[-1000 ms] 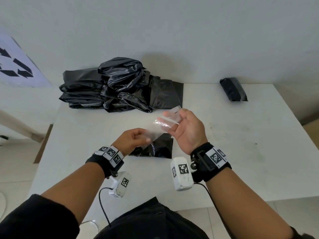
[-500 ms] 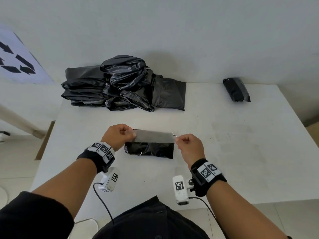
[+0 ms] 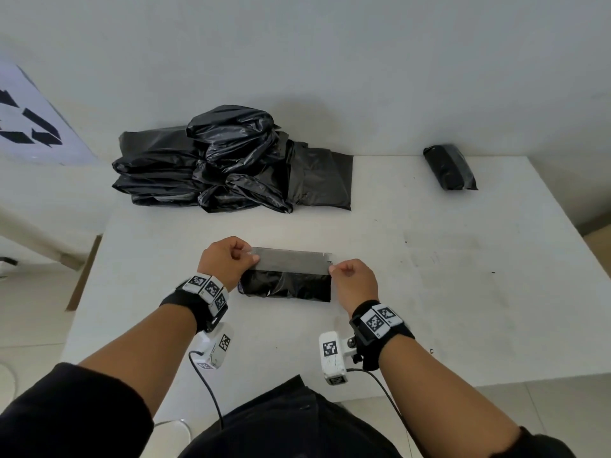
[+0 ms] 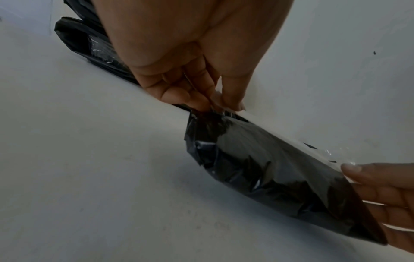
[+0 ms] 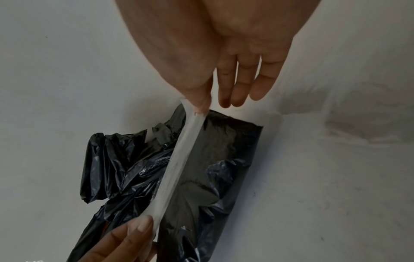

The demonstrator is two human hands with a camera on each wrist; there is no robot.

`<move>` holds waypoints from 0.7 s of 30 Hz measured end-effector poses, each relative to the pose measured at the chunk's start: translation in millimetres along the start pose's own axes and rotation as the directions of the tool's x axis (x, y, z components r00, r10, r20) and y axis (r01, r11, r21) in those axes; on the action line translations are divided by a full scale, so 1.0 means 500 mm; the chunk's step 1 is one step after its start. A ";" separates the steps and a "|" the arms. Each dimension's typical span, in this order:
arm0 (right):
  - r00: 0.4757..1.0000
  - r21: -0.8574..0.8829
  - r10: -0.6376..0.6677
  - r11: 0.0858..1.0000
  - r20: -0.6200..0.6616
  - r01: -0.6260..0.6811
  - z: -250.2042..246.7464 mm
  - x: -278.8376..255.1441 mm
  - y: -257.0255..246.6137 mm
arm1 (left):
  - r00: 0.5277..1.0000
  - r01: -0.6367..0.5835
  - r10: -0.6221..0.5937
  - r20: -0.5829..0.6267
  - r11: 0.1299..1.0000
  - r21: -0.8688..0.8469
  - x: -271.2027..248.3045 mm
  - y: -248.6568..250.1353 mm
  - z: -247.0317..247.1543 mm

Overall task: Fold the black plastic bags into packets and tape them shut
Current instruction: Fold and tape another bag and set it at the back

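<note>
Tape [image 3: 291, 261] is pinched taut by left hand [image 3: 224, 261] and right hand [image 3: 353, 282] over packet [image 3: 287, 287]; slack could wrinkle it.

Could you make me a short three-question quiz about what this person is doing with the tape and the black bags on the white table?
1. True or false: both hands pinch the strip of clear sticky tape, one at each end.
2. Where is the finished, taped black plastic packet? A) far right corner of the white table B) on the floor C) on the pile
3. Fill in: the heap of unfolded black plastic bags lies against the ____.

Key:
1. True: left hand and right hand stretch it over the folded black plastic bag.
2. A
3. wall
</note>
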State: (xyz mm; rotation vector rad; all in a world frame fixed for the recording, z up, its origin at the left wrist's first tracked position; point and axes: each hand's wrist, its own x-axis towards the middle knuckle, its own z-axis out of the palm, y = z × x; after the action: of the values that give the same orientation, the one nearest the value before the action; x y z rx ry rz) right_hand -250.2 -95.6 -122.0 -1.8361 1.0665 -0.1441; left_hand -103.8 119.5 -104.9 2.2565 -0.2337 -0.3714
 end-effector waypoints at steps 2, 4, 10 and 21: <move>1.000 -0.001 -0.007 1.000 0.002 0.007 0.004 0.004 0.001 | 1.000 0.008 -0.008 -0.011 1.000 0.001 -0.001 -0.004 0.001; 1.000 -0.003 -0.009 1.000 0.003 0.009 0.007 0.008 0.001 | 1.000 0.015 -0.015 -0.025 1.000 0.013 0.000 -0.009 0.003; 1.000 -0.008 0.016 1.000 0.010 -0.016 0.015 0.017 0.004 | 0.998 0.052 -0.051 -0.041 0.998 0.018 0.002 -0.012 0.010; 0.999 -0.041 0.050 0.998 0.012 -0.050 0.030 0.017 0.007 | 0.989 0.129 -0.131 -0.070 0.991 -0.031 0.013 -0.022 0.042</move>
State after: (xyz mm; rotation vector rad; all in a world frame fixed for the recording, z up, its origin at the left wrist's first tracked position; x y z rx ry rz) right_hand -239.3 -92.0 -135.6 -1.8426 1.1125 -0.0810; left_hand -104.5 110.1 -127.7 2.2601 -0.0438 -0.3583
